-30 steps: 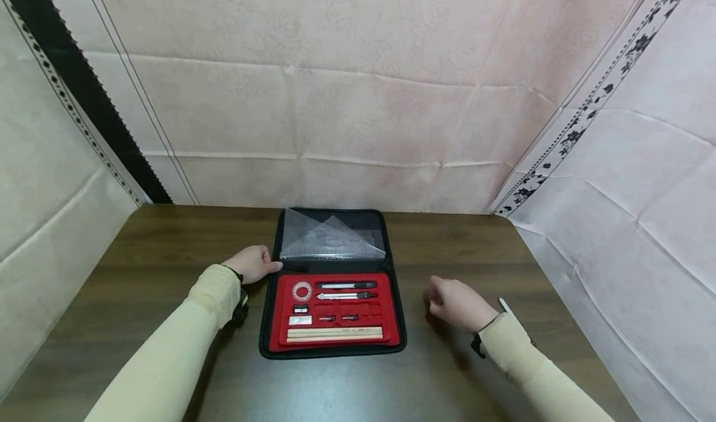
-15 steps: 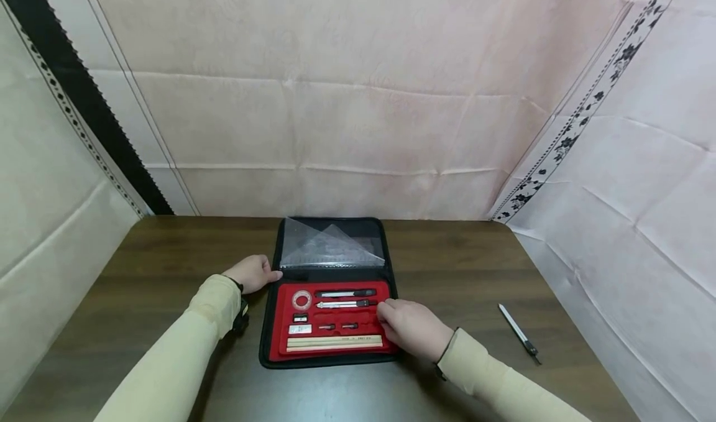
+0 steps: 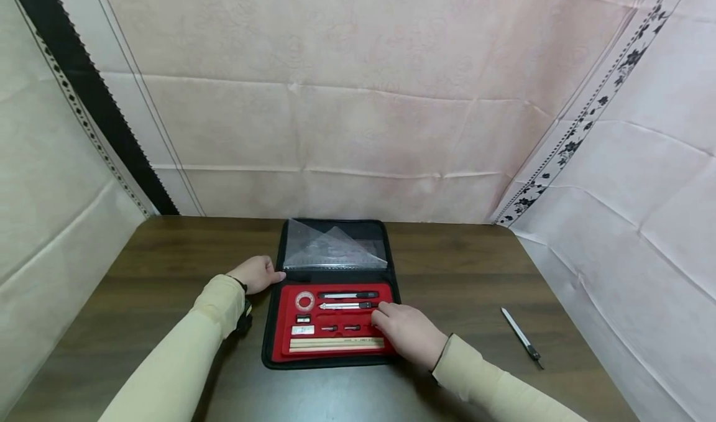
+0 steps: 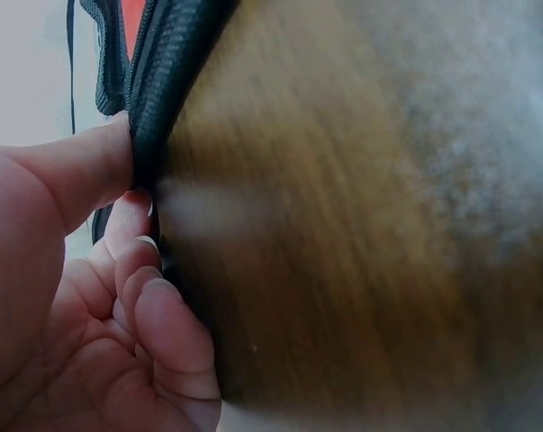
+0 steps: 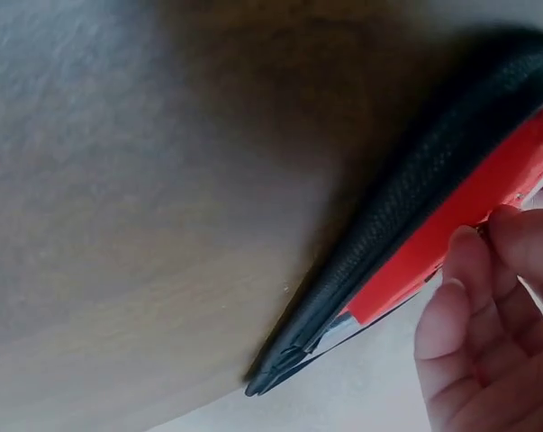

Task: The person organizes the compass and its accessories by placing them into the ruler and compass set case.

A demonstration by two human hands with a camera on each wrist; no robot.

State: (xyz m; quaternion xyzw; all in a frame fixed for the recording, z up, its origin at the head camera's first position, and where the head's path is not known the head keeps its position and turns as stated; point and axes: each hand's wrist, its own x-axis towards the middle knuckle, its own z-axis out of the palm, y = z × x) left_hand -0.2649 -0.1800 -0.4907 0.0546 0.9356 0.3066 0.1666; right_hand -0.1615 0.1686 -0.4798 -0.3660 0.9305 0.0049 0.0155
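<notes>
A black zip case point(image 3: 268, 341) lies unfolded on the wooden table, its red tray point(image 3: 282, 350) nearest the person. At the case's left edge, my left hand point(image 3: 254, 275) pinches the zipped rim between thumb and finger; the left wrist view shows this grip close up. Two silver and black compasses lie in the tray's upper part. My right hand point(image 3: 408, 332) reaches over the tray's right side, thumb and forefinger pinching the dark end of the lower compass point(image 3: 344, 306). In the right wrist view a small dark bit shows between those fingertips.
The tray also holds a tape roll point(image 3: 304, 301), a sharpener point(image 3: 302, 319), an eraser point(image 3: 302, 330), small parts and pencils point(image 3: 335, 344). Clear set squares point(image 3: 330, 248) sit in the lid pocket. Another silver and black compass point(image 3: 522, 337) lies on the table point(image 3: 464, 266) at right.
My right hand has moved left from the bare table to the tray's right side and its fingertips have come onto the lower compass's end. The left hand keeps its hold.
</notes>
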